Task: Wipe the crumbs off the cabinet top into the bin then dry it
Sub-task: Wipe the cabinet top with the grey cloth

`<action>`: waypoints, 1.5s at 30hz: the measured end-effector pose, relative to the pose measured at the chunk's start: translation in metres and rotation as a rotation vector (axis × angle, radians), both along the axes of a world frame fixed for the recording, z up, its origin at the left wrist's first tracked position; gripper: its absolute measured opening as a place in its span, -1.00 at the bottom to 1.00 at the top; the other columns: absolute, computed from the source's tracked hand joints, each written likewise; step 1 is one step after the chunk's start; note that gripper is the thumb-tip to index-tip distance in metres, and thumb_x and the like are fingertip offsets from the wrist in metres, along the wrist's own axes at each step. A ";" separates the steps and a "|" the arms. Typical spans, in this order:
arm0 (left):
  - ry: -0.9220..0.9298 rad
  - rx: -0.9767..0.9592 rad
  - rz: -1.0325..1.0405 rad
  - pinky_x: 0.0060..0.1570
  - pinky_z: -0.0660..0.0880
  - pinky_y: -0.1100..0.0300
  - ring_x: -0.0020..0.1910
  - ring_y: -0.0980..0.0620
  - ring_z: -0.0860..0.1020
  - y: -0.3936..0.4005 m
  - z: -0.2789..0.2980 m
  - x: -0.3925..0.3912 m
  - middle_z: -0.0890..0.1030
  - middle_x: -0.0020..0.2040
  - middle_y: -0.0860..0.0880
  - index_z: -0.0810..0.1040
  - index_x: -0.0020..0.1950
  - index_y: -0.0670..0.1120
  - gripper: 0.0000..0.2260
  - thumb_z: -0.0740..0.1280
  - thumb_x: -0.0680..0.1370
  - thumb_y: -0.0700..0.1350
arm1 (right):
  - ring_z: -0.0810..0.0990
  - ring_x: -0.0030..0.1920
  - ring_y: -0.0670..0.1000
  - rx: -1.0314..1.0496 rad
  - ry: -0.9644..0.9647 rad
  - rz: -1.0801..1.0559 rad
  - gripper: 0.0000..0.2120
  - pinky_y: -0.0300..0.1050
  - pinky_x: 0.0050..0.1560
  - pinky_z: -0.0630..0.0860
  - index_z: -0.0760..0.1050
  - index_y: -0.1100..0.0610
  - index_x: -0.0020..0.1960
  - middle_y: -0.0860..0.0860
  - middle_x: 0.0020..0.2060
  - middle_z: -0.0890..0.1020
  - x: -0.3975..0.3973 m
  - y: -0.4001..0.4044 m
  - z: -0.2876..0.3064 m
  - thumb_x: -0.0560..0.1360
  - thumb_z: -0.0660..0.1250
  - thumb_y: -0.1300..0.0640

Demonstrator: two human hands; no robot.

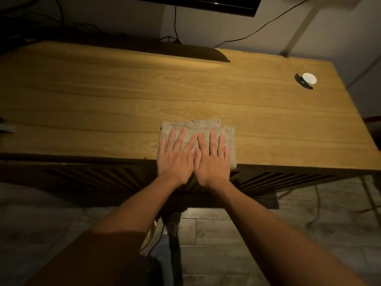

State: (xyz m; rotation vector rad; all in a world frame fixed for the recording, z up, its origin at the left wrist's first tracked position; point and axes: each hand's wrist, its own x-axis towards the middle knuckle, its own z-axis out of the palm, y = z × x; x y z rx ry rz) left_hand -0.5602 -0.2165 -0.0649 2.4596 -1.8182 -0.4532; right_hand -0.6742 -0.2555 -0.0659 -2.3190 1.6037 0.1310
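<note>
A folded beige cloth (204, 129) lies on the wooden cabinet top (123, 96) at its near edge, right of centre. My left hand (177, 157) and my right hand (212, 159) rest flat on the cloth side by side, fingers spread and pointing away from me, thumbs touching. The palms reach over the front edge of the cabinet. No crumbs are visible on the wood in this dim light. A round pale rim (150, 236), possibly the bin, shows on the floor below, mostly hidden by my left arm.
A small white round object with a dark curved piece (307, 80) sits near the far right corner. A long dark bar (156, 50) lies along the back edge under a screen (206, 3). Cables hang on the wall behind. The slatted cabinet front (92, 174) faces me.
</note>
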 end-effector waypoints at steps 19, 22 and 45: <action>-0.085 -0.112 0.027 0.57 -0.15 -0.12 0.62 -0.04 -0.27 -0.171 -0.022 0.057 -0.23 0.65 0.08 -0.21 0.62 0.21 -0.51 -0.29 0.67 0.14 | -0.36 0.60 0.14 -0.014 -0.009 0.055 -0.46 0.14 0.58 -0.32 -0.26 -0.13 0.63 0.08 0.62 -0.30 0.061 -0.182 -0.011 0.68 -0.26 -0.15; -0.075 -0.132 0.030 0.57 -0.13 -0.13 0.62 -0.04 -0.26 -0.201 -0.022 0.069 -0.20 0.65 0.08 -0.18 0.62 0.20 -0.50 -0.31 0.66 0.15 | -0.36 0.60 0.15 -0.025 0.004 0.066 -0.46 0.15 0.58 -0.31 -0.25 -0.12 0.63 0.09 0.62 -0.29 0.072 -0.213 -0.009 0.68 -0.25 -0.15; -0.252 -0.096 -0.072 0.26 0.40 -0.17 0.22 -0.23 0.55 -0.373 -0.010 0.138 0.61 0.23 -0.14 0.47 0.37 0.01 -0.62 0.30 0.57 0.04 | 0.30 0.47 0.28 -0.109 0.105 0.027 -0.51 0.26 0.54 0.01 0.37 0.07 0.47 0.20 0.44 0.44 0.141 -0.372 0.003 0.69 -0.11 -0.07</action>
